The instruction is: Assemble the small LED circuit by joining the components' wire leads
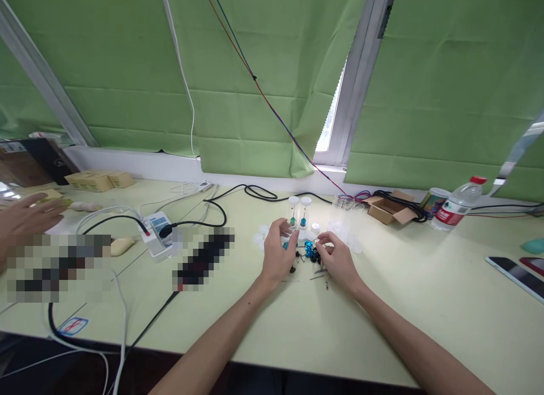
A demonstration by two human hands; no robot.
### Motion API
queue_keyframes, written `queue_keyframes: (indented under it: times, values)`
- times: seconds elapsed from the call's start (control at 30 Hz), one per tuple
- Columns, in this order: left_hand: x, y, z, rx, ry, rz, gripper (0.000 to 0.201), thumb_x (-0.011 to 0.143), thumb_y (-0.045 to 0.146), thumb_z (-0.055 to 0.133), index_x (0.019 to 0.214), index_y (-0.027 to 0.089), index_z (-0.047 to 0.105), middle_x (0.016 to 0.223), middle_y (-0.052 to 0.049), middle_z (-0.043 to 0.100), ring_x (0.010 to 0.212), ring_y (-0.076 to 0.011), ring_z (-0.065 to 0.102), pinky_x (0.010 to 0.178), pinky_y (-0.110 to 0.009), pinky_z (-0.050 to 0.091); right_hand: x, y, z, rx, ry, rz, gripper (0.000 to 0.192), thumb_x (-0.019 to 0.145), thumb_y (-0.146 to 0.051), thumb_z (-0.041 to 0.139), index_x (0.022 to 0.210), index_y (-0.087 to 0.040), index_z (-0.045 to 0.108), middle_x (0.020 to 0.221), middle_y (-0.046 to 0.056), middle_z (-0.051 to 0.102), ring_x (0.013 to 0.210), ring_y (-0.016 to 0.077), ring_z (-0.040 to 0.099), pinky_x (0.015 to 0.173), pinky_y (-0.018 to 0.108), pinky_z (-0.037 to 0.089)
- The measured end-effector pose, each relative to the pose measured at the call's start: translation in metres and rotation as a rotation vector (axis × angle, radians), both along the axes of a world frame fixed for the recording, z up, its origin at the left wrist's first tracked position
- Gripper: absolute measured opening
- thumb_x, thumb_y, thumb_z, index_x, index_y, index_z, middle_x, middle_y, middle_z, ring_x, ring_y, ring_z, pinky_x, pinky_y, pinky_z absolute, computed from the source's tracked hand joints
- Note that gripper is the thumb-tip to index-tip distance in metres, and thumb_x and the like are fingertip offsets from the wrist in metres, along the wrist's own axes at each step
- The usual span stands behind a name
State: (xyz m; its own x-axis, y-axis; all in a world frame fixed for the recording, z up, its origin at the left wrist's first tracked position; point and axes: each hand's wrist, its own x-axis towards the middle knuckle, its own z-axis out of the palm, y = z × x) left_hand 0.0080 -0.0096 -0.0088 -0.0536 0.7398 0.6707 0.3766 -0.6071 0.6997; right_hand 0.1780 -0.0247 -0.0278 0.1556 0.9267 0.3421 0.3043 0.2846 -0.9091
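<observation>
1. Left hand [278, 253] is curled, fingers closed round a small clear vial [287, 240] with something teal inside; held just above the counter [297, 321].
2. Right hand [335, 256] has thumb and fingertips pinched together on something tiny; too small to tell what.
3. Between both hands: cluster of small blue and black parts [309, 250] on the counter, thin pins scattered beside it.
4. Just behind the hands: two upright clear vials with white caps [300, 212], one with a green piece inside, one with a blue; loose white caps [260, 234] to their left.
5. Back right: open cardboard box [389, 208], tin can [432, 200], water bottle [457, 205] lying tilted.
6. Far right edge: phone [514, 275] flat on the counter.
7. Left: white power strip [156, 229] with black cables; another person's hand [28, 216] at the far left, well apart.
</observation>
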Motion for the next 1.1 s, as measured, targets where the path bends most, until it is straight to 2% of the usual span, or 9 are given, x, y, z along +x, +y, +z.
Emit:
queue_keyframes:
  times: [0.13,0.3,0.4,0.57,0.7,0.9,1.1]
  values:
    - [-0.001,0.002,0.001,-0.063,-0.072,0.022,0.027,0.089,0.034,0.059,0.11,0.021,0.049,0.097,-0.006,0.062,0.089,-0.0181,0.062,0.082,-0.035,0.052,0.0,0.001,-0.002,0.067,-0.102,-0.001,0.009,0.078,-0.027,0.064,0.086,-0.023,0.065,0.087,0.004,0.065,0.05,0.0132,0.044,0.054,0.031,0.04]
    - [-0.001,0.004,0.002,-0.121,-0.173,0.057,0.03,0.088,0.038,0.06,0.11,0.021,0.048,0.099,-0.006,0.061,0.087,-0.0171,0.062,0.079,-0.034,0.053,0.003,0.004,-0.009,0.071,-0.31,0.02,0.019,0.08,-0.025,0.06,0.098,-0.025,0.065,0.102,0.007,0.068,0.07,0.0218,0.058,0.068,0.038,0.047]
    - [-0.001,0.004,0.004,-0.177,-0.23,0.07,0.031,0.088,0.04,0.06,0.109,0.021,0.048,0.1,-0.007,0.061,0.087,-0.0169,0.063,0.076,-0.032,0.054,0.004,0.004,-0.013,0.078,-0.403,0.036,0.024,0.083,-0.024,0.056,0.106,-0.024,0.063,0.108,0.008,0.068,0.08,0.025,0.062,0.074,0.041,0.048]
    - [-0.001,0.006,0.003,-0.22,-0.293,0.046,0.031,0.086,0.041,0.062,0.106,0.021,0.049,0.096,-0.006,0.062,0.086,-0.0169,0.064,0.072,-0.03,0.054,0.002,0.003,-0.012,0.174,-0.518,0.01,0.025,0.087,-0.024,0.053,0.11,-0.023,0.062,0.108,0.01,0.064,0.088,0.0268,0.062,0.076,0.042,0.051]
    - [-0.002,0.009,-0.001,-0.25,-0.324,0.024,0.032,0.084,0.042,0.063,0.103,0.02,0.048,0.094,-0.006,0.062,0.084,-0.0165,0.065,0.071,-0.03,0.054,0.001,0.004,-0.011,0.28,-0.56,0.032,0.03,0.091,-0.029,0.052,0.12,-0.022,0.057,0.112,0.013,0.062,0.11,0.0309,0.055,0.093,0.047,0.047]
    - [0.0,0.011,-0.004,-0.247,-0.325,0.006,0.033,0.084,0.043,0.063,0.103,0.02,0.049,0.094,-0.006,0.062,0.084,-0.0168,0.065,0.071,-0.031,0.055,0.004,0.014,-0.02,0.137,-0.608,0.14,0.052,0.097,-0.042,0.045,0.142,-0.019,0.037,0.14,0.016,0.051,0.13,0.0297,0.046,0.107,0.048,0.039]
    - [0.001,0.012,-0.006,-0.25,-0.323,0.0,0.033,0.084,0.042,0.064,0.103,0.02,0.049,0.092,-0.005,0.061,0.083,-0.0167,0.065,0.072,-0.031,0.055,0.004,0.025,-0.027,0.102,-0.682,0.133,0.056,0.098,-0.045,0.04,0.145,-0.016,0.034,0.147,0.018,0.045,0.134,0.0316,0.043,0.108,0.048,0.037]
